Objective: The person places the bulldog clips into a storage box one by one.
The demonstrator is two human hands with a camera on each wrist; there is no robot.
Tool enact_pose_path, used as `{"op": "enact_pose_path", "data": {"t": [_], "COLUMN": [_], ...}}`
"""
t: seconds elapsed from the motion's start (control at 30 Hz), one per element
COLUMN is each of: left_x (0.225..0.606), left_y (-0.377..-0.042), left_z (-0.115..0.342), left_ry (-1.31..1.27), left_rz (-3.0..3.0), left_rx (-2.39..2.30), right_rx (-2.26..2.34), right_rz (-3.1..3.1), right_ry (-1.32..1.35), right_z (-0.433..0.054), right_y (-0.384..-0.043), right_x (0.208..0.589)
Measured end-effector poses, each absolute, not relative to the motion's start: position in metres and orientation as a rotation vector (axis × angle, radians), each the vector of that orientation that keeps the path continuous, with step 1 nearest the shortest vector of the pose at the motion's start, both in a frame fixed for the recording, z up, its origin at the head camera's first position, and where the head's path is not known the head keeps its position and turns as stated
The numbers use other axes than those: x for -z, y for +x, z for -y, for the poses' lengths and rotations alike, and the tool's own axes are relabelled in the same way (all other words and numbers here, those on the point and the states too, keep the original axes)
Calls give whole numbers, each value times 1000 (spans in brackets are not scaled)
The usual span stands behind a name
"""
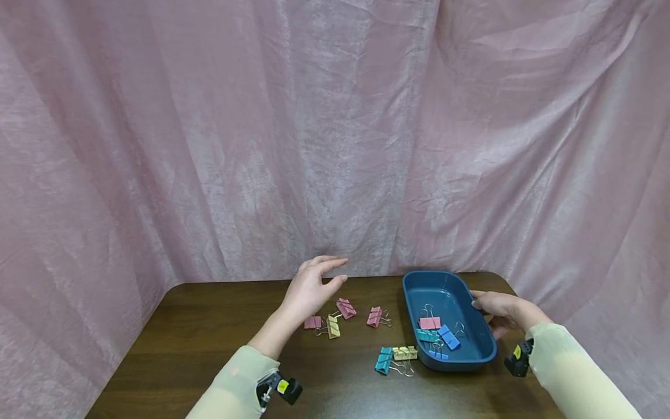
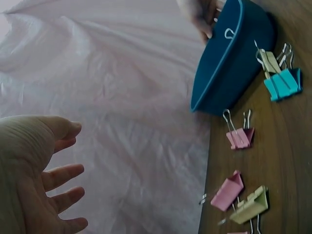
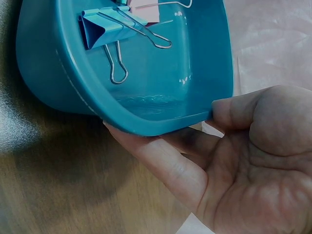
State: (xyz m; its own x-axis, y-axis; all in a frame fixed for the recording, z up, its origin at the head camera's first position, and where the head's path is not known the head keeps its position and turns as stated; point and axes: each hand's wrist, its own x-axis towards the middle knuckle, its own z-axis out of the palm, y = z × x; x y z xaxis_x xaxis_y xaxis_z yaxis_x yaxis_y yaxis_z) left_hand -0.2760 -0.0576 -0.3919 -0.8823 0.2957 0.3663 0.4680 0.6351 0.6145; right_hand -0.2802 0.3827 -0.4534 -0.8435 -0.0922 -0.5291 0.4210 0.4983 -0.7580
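Note:
My right hand (image 1: 505,311) grips the right wall of a blue plastic tray (image 1: 473,349), thumb over the rim and fingers beneath it in the right wrist view. Several binder clips lie in the tray, among them a pink binder clip (image 1: 430,323) and a blue binder clip (image 1: 449,337). My left hand (image 1: 309,288) hovers over the table with fingers spread and holds nothing. Below it lie a yellow binder clip (image 1: 333,327) and two pink ones, one a pink binder clip (image 1: 346,308) near the thumb.
Left of the tray lies another pink binder clip (image 1: 374,316). A teal binder clip (image 1: 384,361) and a yellow binder clip (image 1: 405,353) sit by the tray's near left corner. The brown wooden table (image 1: 209,343) ends at a pink curtain (image 1: 335,145).

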Motion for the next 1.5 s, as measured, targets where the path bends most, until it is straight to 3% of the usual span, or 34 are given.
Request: {"op": "enact_pose_path", "data": {"t": [1.5], "left_x": [437], "left_y": [-315], "left_z": [132], "left_ry": [-361], "left_rz": [2765], "left_rx": [960], "right_rx": [1306], "right_rz": [-2268], "right_ry": [292], "right_z": [-382], "right_y": [-279], "right_x": [454]}}
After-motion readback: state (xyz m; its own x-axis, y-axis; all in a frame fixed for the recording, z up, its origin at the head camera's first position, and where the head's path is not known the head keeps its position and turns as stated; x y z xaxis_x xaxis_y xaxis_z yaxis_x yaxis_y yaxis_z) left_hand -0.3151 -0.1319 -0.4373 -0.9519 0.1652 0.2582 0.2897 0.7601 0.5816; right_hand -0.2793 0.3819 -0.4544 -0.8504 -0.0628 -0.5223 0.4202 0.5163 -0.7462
